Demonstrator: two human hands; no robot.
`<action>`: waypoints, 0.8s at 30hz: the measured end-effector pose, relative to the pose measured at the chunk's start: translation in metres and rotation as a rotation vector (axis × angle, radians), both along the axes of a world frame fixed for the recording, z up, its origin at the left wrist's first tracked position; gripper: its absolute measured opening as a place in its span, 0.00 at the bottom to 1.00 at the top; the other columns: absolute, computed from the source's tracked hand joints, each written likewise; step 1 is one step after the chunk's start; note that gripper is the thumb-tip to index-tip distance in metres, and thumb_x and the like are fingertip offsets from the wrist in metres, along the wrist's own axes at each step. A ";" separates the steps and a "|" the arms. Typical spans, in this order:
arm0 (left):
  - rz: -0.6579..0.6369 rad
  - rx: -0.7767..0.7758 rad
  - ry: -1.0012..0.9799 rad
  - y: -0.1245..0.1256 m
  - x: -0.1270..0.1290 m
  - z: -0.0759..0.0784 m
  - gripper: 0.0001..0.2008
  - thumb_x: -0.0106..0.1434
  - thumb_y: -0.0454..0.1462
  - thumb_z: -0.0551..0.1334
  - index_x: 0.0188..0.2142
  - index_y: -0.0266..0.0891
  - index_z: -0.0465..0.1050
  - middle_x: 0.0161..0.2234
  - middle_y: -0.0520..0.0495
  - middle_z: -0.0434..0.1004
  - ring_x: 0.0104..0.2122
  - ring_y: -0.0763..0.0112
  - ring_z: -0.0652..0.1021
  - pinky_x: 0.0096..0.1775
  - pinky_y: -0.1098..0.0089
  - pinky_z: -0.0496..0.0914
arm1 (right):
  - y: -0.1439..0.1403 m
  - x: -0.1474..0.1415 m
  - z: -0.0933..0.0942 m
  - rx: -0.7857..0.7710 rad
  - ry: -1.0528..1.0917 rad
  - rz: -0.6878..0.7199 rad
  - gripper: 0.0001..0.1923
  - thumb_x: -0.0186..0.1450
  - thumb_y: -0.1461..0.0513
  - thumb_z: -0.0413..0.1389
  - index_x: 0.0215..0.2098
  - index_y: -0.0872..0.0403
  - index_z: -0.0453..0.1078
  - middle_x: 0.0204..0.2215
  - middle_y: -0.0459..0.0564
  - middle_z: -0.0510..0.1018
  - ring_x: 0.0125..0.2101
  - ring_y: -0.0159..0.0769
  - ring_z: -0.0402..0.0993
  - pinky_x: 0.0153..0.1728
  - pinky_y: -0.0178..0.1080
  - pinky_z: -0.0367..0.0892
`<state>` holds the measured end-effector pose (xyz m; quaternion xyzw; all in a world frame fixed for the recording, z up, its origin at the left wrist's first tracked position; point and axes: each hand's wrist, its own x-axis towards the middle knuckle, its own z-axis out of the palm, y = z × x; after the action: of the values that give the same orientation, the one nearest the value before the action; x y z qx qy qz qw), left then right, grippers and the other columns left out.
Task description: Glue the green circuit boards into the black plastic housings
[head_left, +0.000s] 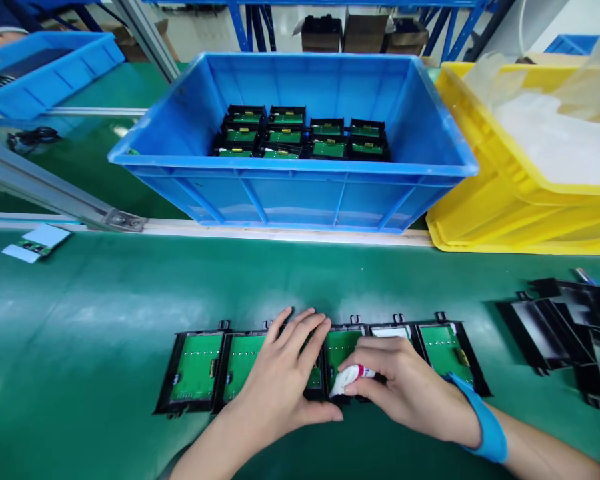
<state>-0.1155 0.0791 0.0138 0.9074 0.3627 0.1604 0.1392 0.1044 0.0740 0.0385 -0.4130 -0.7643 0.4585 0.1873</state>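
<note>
A row of several black plastic housings, each with a green circuit board (197,367) inside, lies across the table in front of me. My left hand (285,373) rests flat over the middle of the row, fingers stretched out and holding nothing, partly covering the boards under it. Pinched in my right hand (405,383) is a small white squeeze tube (351,379) with red print. Its narrow tip points down left at the lower edge of a housing just right of my left hand. A blue band (483,420) circles my right wrist. One housing behind my right hand shows a white surface (391,332).
A blue bin (290,193) with rows of board-filled housings stands behind the table's rail, beside a yellow bin (520,213) with white plastic bags. Loose black housings (545,330) lie at right. A small board with pale pieces (39,241) sits far left. A person's sleeve shows top left.
</note>
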 end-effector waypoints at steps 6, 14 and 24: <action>-0.011 0.000 0.010 0.000 -0.001 -0.002 0.54 0.51 0.63 0.65 0.64 0.28 0.52 0.56 0.30 0.67 0.57 0.43 0.68 0.58 0.41 0.57 | 0.003 0.000 -0.001 -0.016 -0.014 0.021 0.08 0.68 0.60 0.56 0.33 0.56 0.73 0.25 0.45 0.70 0.25 0.31 0.65 0.26 0.35 0.55; -0.011 -0.014 0.004 -0.001 -0.001 -0.003 0.54 0.52 0.62 0.64 0.65 0.30 0.50 0.56 0.31 0.66 0.57 0.43 0.67 0.59 0.42 0.56 | 0.005 0.000 -0.002 -0.025 0.010 0.019 0.08 0.67 0.62 0.56 0.30 0.56 0.71 0.25 0.44 0.69 0.25 0.30 0.64 0.25 0.35 0.54; -0.014 -0.019 0.006 0.000 -0.001 -0.002 0.53 0.53 0.62 0.64 0.65 0.30 0.50 0.56 0.30 0.66 0.58 0.43 0.67 0.59 0.42 0.56 | 0.010 -0.001 0.000 0.039 -0.024 0.036 0.11 0.69 0.61 0.53 0.28 0.56 0.68 0.24 0.45 0.67 0.25 0.31 0.61 0.25 0.35 0.53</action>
<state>-0.1167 0.0792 0.0114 0.9091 0.3581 0.1534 0.1478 0.1038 0.0842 0.0385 -0.4007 -0.7827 0.4419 0.1778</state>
